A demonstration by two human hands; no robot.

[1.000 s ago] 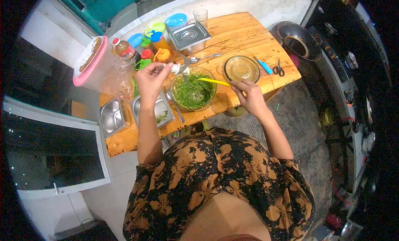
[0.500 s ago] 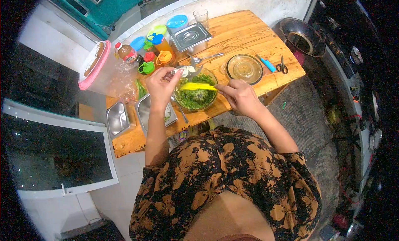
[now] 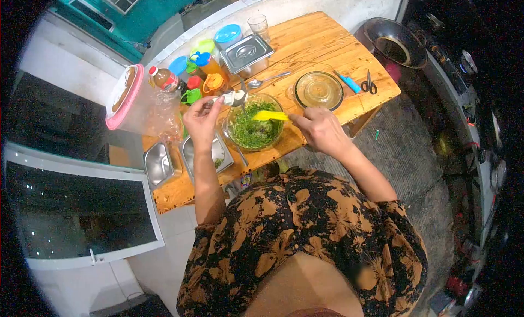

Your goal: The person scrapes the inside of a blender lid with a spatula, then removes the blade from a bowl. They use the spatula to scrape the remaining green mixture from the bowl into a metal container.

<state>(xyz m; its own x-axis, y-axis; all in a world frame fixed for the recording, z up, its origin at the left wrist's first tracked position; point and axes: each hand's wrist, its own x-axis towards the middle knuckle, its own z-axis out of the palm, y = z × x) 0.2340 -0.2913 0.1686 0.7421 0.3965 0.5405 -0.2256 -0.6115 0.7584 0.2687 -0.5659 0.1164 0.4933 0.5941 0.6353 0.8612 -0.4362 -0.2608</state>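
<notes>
Upper centre: clenching a spoon (image 3: 233, 98) in left grip (image 3: 202, 119), grasping yellow spatula (image 3: 269, 116) in right grip (image 3: 322, 130), over glass bowl (image 3: 255, 149) of greens.

A: Entry, spoon (image 3: 233, 98) in left hand (image 3: 201, 119): contents?
B: White, too small to identify.
A: Entry, yellow spatula (image 3: 269, 115)?
B: Handle hidden inside right hand (image 3: 321, 129). Label on bottle (image 3: 164, 78) illegible.
</notes>
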